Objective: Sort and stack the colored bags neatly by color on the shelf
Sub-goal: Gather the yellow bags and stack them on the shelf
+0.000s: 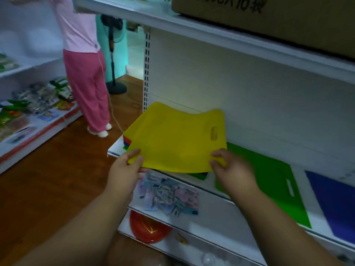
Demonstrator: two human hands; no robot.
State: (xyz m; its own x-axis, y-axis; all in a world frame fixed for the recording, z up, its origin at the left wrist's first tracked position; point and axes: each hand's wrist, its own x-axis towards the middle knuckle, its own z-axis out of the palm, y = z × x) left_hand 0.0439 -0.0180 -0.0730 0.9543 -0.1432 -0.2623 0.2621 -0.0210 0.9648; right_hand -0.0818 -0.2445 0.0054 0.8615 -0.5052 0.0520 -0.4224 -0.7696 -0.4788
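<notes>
Yellow flat fabric bag hangs above the white shelf's left end, each hand's grip, left and right, pinching a near corner. Beneath waits a mixed pile; green and blue bags already lie sorted rightward.

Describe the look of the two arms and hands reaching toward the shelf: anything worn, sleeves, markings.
Both forearms are bare as far as the frame shows: no sleeves, gloves, watch or bands in view. The left hand and right hand carry no rings or markings that can be made out; the picture is somewhat blurred.
</notes>
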